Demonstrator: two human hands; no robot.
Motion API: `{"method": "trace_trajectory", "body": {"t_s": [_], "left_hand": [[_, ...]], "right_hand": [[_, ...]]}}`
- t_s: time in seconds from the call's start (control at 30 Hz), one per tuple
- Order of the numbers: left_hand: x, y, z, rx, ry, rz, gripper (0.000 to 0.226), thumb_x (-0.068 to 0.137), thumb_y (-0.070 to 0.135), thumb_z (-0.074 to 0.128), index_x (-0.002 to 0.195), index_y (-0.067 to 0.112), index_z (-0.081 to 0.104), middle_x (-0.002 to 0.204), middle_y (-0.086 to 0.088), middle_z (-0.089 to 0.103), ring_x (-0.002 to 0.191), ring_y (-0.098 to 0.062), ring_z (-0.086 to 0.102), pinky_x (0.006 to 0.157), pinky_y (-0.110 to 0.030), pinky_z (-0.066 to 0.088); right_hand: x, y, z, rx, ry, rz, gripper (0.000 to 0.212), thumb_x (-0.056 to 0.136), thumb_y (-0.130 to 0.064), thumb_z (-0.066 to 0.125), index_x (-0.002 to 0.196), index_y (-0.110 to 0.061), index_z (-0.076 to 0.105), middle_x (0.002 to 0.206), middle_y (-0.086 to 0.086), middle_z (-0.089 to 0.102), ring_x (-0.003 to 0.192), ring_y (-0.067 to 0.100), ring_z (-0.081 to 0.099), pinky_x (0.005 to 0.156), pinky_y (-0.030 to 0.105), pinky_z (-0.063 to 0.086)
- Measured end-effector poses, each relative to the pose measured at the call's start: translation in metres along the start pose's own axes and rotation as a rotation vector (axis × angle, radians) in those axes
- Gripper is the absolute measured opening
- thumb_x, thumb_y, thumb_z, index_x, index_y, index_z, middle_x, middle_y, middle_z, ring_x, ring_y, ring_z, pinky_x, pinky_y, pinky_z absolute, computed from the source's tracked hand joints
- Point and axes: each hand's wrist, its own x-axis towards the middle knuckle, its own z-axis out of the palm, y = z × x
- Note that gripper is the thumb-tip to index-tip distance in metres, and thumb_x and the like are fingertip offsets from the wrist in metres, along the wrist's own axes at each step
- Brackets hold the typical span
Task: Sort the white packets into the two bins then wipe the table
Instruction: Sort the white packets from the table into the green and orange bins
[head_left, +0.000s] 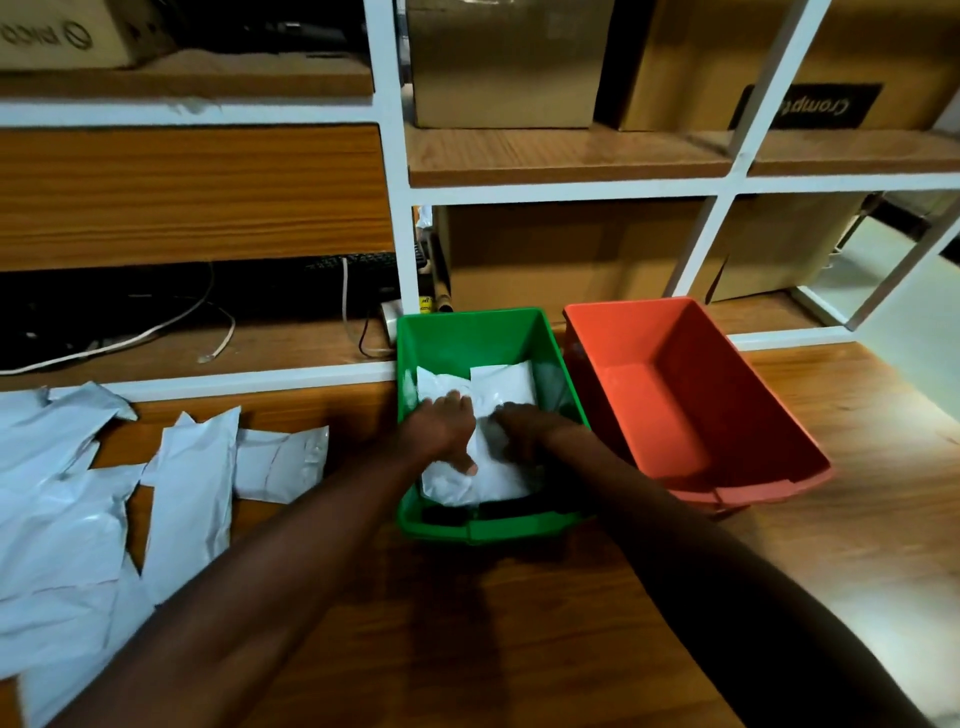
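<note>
Both my hands reach into the green bin (470, 330) at the table's middle. My left hand (441, 428) and my right hand (524, 428) press on a white packet (491, 475) lying in the bin's near half, fingers on its top. Another white packet (504, 382) lies behind it in the same bin. To the right stands the orange bin (727, 395), with nothing visible inside. Several white packets (192, 488) lie spread on the table at the left, one small packet (283, 462) nearest the green bin.
The wooden table (519, 597) runs to a white-framed shelf unit (400, 218) behind the bins, holding cardboard boxes (566, 254) and loose cables (156, 327). Bare wood lies in front of and right of the bins.
</note>
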Motion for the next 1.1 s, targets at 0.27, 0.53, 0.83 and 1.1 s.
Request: {"method": "trace_trajectory", "body": {"t_s": [0.27, 0.53, 0.83, 1.1], "left_hand": [[-0.144, -0.001, 0.001, -0.463, 0.642, -0.184, 0.056, 0.096, 0.054, 0.047, 0.142, 0.022, 0.050, 0.140, -0.002, 0.057, 0.125, -0.027, 0.054, 0.099, -0.040, 0.045], [-0.284, -0.006, 0.083, -0.874, 0.817, -0.538, 0.049, 0.096, 0.051, 0.051, 0.131, 0.019, 0.061, 0.127, 0.002, 0.066, 0.115, -0.011, 0.061, 0.091, -0.021, 0.048], [-0.406, -0.060, 0.169, -1.046, 0.868, -0.800, 0.051, 0.093, 0.057, 0.049, 0.137, 0.031, 0.051, 0.126, 0.011, 0.061, 0.110, -0.004, 0.058, 0.078, -0.017, 0.051], [-0.447, -0.149, 0.206, -1.076, 0.785, -0.820, 0.061, 0.091, 0.063, 0.048, 0.140, 0.026, 0.047, 0.129, 0.003, 0.062, 0.108, -0.010, 0.058, 0.077, -0.026, 0.047]], "right_hand": [[-0.089, -0.032, -0.007, 0.491, 0.722, -0.082, 0.037, 0.096, -0.042, 0.062, 0.119, -0.014, 0.069, 0.109, 0.001, 0.076, 0.082, 0.014, 0.073, 0.079, 0.032, 0.055], [-0.143, -0.148, 0.067, 0.873, 0.715, -0.132, 0.047, 0.087, -0.063, 0.060, 0.099, -0.020, 0.073, 0.084, -0.006, 0.074, 0.075, 0.010, 0.070, 0.070, 0.037, 0.058], [-0.141, -0.295, 0.157, 0.907, 0.460, -0.163, 0.043, 0.086, -0.064, 0.055, 0.094, -0.024, 0.071, 0.085, -0.014, 0.069, 0.076, -0.006, 0.063, 0.060, 0.012, 0.045], [-0.100, -0.377, 0.175, 0.907, 0.461, 0.001, 0.061, 0.083, -0.076, 0.050, 0.094, -0.019, 0.071, 0.091, -0.004, 0.072, 0.082, 0.013, 0.067, 0.061, 0.025, 0.045]]}}
